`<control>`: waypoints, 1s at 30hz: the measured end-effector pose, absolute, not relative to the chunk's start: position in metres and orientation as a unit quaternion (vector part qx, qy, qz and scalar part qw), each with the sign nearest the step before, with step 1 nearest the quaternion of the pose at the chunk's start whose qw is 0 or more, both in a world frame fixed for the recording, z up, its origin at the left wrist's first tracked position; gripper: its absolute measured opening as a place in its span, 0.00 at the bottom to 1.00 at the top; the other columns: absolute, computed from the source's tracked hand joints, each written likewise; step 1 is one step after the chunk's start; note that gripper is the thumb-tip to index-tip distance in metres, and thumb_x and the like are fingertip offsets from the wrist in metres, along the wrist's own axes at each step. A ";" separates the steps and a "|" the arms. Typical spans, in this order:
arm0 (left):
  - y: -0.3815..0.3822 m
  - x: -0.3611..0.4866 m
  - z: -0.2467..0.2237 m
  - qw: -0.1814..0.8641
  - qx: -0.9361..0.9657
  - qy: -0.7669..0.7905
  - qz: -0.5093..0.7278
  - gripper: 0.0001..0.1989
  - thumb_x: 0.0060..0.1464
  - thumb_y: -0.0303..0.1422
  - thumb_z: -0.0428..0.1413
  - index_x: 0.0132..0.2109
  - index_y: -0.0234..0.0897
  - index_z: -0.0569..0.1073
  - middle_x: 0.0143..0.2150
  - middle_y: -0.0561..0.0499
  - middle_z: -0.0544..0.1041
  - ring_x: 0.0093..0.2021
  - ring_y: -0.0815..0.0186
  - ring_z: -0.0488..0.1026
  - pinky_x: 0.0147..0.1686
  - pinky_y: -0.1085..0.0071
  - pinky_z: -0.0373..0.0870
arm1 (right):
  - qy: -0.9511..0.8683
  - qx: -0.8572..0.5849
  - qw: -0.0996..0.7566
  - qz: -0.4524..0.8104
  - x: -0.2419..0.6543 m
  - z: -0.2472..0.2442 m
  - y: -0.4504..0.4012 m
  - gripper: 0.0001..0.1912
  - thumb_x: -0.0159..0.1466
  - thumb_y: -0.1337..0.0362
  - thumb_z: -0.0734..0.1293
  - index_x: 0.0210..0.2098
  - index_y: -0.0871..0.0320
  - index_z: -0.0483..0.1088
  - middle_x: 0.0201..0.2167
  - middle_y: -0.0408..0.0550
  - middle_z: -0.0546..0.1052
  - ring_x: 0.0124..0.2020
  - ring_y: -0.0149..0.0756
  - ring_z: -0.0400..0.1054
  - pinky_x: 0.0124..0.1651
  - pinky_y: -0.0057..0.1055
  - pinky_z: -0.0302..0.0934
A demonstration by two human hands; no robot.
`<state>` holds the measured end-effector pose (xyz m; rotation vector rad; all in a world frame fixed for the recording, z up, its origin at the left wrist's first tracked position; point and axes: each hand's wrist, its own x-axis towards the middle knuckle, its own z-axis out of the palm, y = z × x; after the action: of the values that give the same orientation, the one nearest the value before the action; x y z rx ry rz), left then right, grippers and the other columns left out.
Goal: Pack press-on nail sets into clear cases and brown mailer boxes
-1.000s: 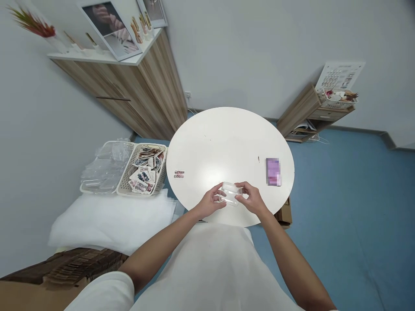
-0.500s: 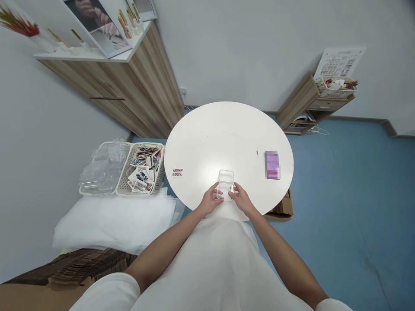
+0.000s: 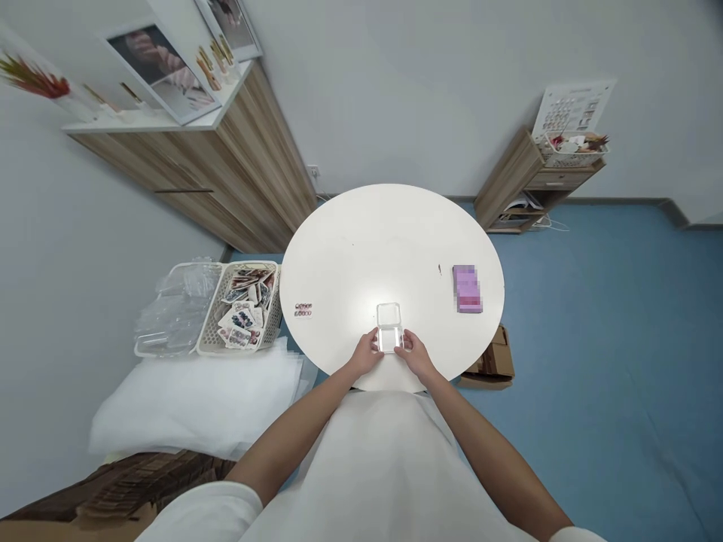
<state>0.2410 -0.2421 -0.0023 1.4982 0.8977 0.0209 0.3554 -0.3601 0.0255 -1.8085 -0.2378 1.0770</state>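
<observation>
Clear plastic box point(image 3: 389, 339) sits open near the table's point(image 3: 389, 233) six o'clock edge, its lid point(image 3: 388, 314) folded out toward twelve; resting or just lifted, I cannot tell. Left hand point(image 3: 367, 352) at its nine and right hand point(image 3: 416, 354) at its three, both part-curled, grip its sides. Too hard a squeeze could buckle it; a jolt could flop the lid shut. Straying toward the table's nine could brush the card point(image 3: 303, 310).

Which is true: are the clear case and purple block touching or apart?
Apart: the head view shows white tabletop between clear case and purple block.
</observation>
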 end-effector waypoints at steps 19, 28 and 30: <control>-0.256 0.251 0.004 0.585 0.684 0.435 0.023 0.34 0.41 0.22 0.52 0.57 0.39 0.53 0.52 0.43 0.58 0.49 0.61 0.60 0.43 0.65 0.62 | -0.232 -0.803 0.393 0.384 0.356 -0.003 -0.354 0.33 0.48 0.64 0.63 0.54 0.56 0.52 0.46 0.52 0.60 0.49 0.42 0.57 0.51 0.38 0.55; -0.244 0.230 0.009 0.574 0.720 0.389 0.016 0.32 0.45 0.25 0.50 0.59 0.38 0.51 0.55 0.43 0.57 0.52 0.61 0.58 0.47 0.64 0.61 | -0.249 -0.842 0.375 0.297 0.343 0.011 -0.360 0.35 0.53 0.64 0.60 0.58 0.56 0.43 0.52 0.54 0.54 0.54 0.44 0.50 0.54 0.44 0.50; -0.228 0.213 0.014 0.551 0.745 0.376 0.029 0.29 0.47 0.26 0.50 0.58 0.39 0.53 0.54 0.44 0.58 0.52 0.61 0.59 0.47 0.64 0.61 | -0.267 -0.853 0.374 0.247 0.336 0.019 -0.352 0.32 0.54 0.64 0.59 0.57 0.56 0.45 0.53 0.53 0.55 0.54 0.44 0.48 0.55 0.45 0.49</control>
<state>0.2131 -0.2279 0.0137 1.7618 0.8902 0.0693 0.3358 -0.3518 0.0195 -2.1847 -0.6833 0.6327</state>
